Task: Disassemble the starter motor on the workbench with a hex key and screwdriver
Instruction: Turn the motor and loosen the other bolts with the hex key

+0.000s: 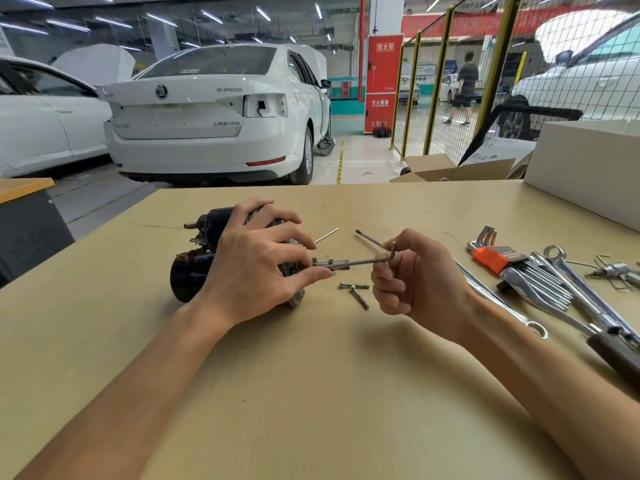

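Two grips: left hand (258,261) around starter motor (194,271), right hand (412,278) pinching hex key (367,260).

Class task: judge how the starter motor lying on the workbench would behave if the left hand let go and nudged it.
The starter motor lies on its rounded side, so it may roll. Metal and bulky, it probably feels heavy. It looks rigid.
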A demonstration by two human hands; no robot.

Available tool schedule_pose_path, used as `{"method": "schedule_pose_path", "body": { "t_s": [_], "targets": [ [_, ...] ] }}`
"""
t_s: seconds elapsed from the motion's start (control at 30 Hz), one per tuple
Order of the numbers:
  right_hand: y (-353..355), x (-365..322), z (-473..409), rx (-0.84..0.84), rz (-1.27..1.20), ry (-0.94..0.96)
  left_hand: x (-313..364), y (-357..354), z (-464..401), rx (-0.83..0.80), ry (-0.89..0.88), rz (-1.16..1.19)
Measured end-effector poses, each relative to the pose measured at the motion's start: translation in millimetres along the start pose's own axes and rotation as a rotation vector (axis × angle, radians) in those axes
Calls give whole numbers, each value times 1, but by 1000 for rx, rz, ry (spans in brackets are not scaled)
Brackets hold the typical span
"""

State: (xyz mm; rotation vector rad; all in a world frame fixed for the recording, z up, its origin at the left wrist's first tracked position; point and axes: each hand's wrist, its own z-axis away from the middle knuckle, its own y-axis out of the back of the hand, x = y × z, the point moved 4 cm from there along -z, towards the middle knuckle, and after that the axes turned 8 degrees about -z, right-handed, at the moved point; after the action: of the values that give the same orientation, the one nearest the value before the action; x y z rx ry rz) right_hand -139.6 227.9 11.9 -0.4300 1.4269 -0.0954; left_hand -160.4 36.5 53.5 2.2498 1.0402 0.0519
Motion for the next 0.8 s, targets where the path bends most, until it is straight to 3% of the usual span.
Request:
{"method": "schedule_pose_path", "body": {
  "t_s": [0.17, 0.3, 0.5, 0.8],
  "targets": [
    [-4, 0, 3, -84, -74, -52, 0, 1, -1, -25, 7, 3],
    [-4, 0, 2, -56, -81, -44, 0, 0, 0, -23, 3, -9],
    [-1, 3, -2, -23, 77, 3, -1, 0, -1, -24, 6, -17],
    [4, -3, -1, 73, 290, 222, -2, -2, 0, -28, 5, -31]
  ]
}}
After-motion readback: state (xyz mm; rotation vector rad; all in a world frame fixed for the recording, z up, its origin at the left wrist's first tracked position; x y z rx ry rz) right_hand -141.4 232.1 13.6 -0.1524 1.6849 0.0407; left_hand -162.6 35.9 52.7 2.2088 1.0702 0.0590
